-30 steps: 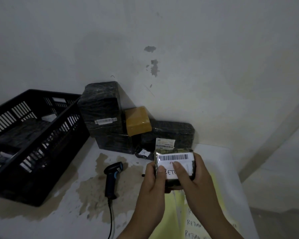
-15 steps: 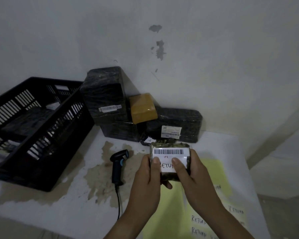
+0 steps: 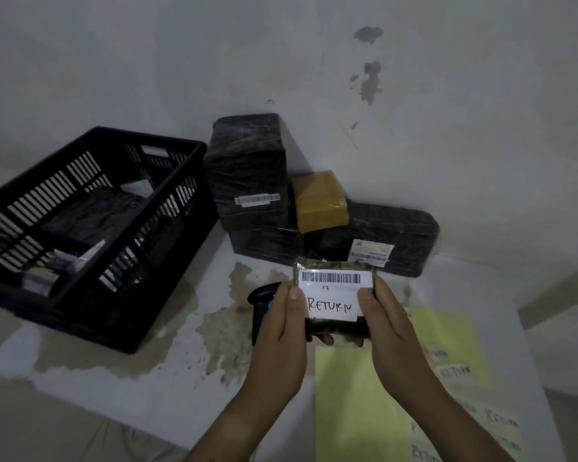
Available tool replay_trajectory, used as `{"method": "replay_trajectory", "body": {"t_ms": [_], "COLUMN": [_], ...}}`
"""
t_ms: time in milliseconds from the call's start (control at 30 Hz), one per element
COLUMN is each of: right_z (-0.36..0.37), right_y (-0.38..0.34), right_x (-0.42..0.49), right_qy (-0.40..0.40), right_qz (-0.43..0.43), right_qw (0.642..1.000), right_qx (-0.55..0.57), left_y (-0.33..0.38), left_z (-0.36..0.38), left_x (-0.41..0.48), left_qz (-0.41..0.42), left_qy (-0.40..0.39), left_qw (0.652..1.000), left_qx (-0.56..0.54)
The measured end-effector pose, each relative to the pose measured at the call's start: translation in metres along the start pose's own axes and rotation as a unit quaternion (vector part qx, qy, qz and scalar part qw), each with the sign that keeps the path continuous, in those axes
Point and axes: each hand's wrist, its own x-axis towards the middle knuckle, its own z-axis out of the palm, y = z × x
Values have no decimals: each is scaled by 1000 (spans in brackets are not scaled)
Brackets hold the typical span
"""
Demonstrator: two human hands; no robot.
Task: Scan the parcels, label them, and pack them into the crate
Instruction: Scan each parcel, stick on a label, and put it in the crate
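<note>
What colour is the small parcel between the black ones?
Tan-brown; the parcel shows best in head view.

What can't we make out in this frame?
Head view only:
- scanner: mostly behind the left hand.
- crate contents: dark, behind slats; labels unreadable.
- yellow sheet: cut off by bottom edge, writing blurred.
- held parcel: side edges under left hand and right hand; barcode too small.
</note>
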Motion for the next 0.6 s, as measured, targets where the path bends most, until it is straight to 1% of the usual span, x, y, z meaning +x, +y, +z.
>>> {"method": "replay_trajectory", "body": {"t_ms": [67,133,267,333,400,500,600], "right_z": [18,38,79,100,125,167,212], "right_y": [2,2,1,-3,-8,-11,-11], "right_x": [6,12,27,39,54,74,89], "right_qy": [16,34,56,60,51,37,32], "right_qz": [25,49,103,113,109,97,98], "right_qw": [999,997,989,985,985,987,989], "right_qx": [21,46,94,113,127,126,102], "left_y": [1,3,3,1,0,-8,-27], "left_z": [-21,-49,-130,-185,-246,-332,-401], "left_x": [5,11,20,25,35,58,87], "left_qz": [1,30,94,111,134,174,168], "left_qy": [-2,-19,-49,-31,16,73,58], "left_qw": [1000,998,978,957,930,891,858], "left_qx": [16,50,179,265,343,414,482]}}
